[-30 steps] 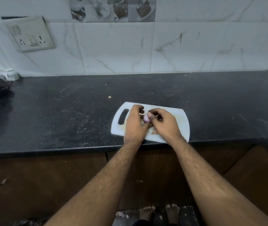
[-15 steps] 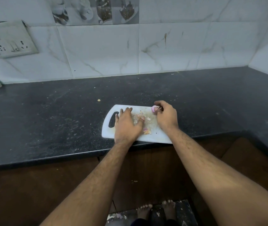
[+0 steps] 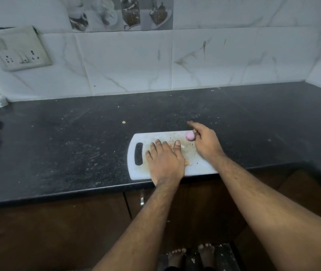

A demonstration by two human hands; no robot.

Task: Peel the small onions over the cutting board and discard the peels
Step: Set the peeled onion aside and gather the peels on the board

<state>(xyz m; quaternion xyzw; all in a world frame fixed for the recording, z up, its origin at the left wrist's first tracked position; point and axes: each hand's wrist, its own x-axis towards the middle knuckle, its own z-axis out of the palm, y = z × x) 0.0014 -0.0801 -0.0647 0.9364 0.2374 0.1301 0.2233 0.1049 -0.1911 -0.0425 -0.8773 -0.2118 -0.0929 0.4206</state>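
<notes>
One onion (image 3: pixel 190 136) — pink, round, peeled — on the cutting board (image 3: pixel 202 167).

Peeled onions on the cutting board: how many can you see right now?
1: a pink peeled onion at the cutting board's far edge, beside the right hand. Others may be hidden under the hands.

No writing, label or number can be read anywhere. The socket plate (image 3: pixel 20 50) far left bears no legible marks.

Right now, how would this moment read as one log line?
left hand flat on peels | right hand beside peeled onion | cutting board | peels not discarded
</notes>
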